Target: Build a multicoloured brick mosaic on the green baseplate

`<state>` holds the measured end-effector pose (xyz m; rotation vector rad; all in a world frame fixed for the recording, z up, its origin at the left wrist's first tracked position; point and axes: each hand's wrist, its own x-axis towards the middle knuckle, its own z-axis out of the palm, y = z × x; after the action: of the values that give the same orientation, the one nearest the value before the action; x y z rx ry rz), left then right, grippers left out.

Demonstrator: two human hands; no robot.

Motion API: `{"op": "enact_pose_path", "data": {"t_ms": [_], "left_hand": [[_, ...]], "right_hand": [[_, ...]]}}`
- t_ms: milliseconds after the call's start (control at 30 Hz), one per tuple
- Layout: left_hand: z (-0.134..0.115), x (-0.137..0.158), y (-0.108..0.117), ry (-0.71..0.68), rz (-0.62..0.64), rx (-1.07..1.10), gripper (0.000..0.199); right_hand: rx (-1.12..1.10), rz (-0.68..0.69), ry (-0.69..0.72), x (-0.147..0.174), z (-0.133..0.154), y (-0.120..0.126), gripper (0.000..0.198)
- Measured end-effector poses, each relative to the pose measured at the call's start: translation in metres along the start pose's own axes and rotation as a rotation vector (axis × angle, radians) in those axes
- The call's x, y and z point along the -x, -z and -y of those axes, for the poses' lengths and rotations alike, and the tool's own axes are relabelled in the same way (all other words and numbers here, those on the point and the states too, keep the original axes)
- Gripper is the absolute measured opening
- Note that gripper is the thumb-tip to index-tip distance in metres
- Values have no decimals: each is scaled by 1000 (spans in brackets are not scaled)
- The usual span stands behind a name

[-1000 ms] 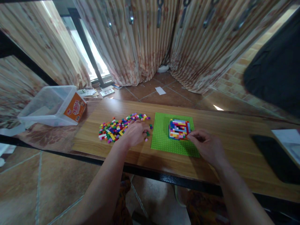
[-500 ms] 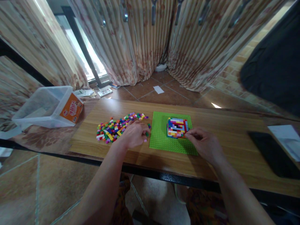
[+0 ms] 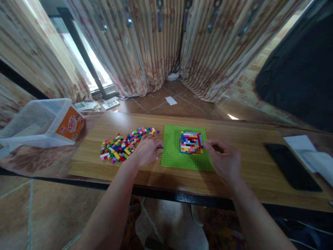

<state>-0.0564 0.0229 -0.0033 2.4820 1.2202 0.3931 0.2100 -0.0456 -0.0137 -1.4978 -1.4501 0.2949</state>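
Note:
My left hand (image 3: 148, 148) rests at the right end of a heap of small coloured toy bricks (image 3: 121, 146), its thumb and fingers pinched together. A small green brick (image 3: 161, 148) shows at those fingertips, beside the baseplate's left edge. On the green studded baseplate (image 3: 170, 158) stands a low block of multicoloured bricks (image 3: 191, 142), roughly square, with a dark recess in its middle. My right hand (image 3: 225, 158) hovers just right of this block, fingers curled and thumb close to the index finger. Whatever sits between those fingertips is too small or blurred to make out.
A clear plastic bin (image 3: 39, 121) with an orange label stands left of the wooden board (image 3: 88, 152). To the right lie a black flat device (image 3: 292, 166) and white paper (image 3: 299, 147). Striped curtains (image 3: 145, 52) hang behind the table.
My right hand has come slightly up and away from the block's near right corner, where an orange brick now shows. My left hand has barely moved. The whole view has shifted a little.

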Motion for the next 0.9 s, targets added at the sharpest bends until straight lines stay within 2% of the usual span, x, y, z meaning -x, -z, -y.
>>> {"op": "enact_pose_path", "data": {"t_ms": [67, 167, 267, 500, 600, 700, 800, 900], "left_hand": [[-10, -2, 1, 7, -29, 190, 10], [-30, -5, -3, 24, -48, 628, 14], [-46, -8, -16, 52, 52, 1067, 21], [-63, -15, -41, 253, 152, 1645, 32], [-72, -18, -44, 351, 149, 1796, 33], [-79, -19, -45, 398, 133, 1856, 33], [-79, -20, -44, 409, 93, 1824, 33], [-72, -21, -41, 418, 34, 1729, 32]], "right_hand": [[-67, 36, 54, 5, 9, -5, 16], [-160, 159, 128, 13, 22, -12, 10], [-227, 254, 169, 19, 29, -15, 17], [-387, 185, 73, 17, 30, -11, 16], [-429, 178, 23, 15, 32, -10, 10], [-435, 187, -1, 15, 33, -8, 6], [-403, 201, -34, 14, 27, -4, 6], [-292, 160, -93, 9, 13, 3, 9]]}}
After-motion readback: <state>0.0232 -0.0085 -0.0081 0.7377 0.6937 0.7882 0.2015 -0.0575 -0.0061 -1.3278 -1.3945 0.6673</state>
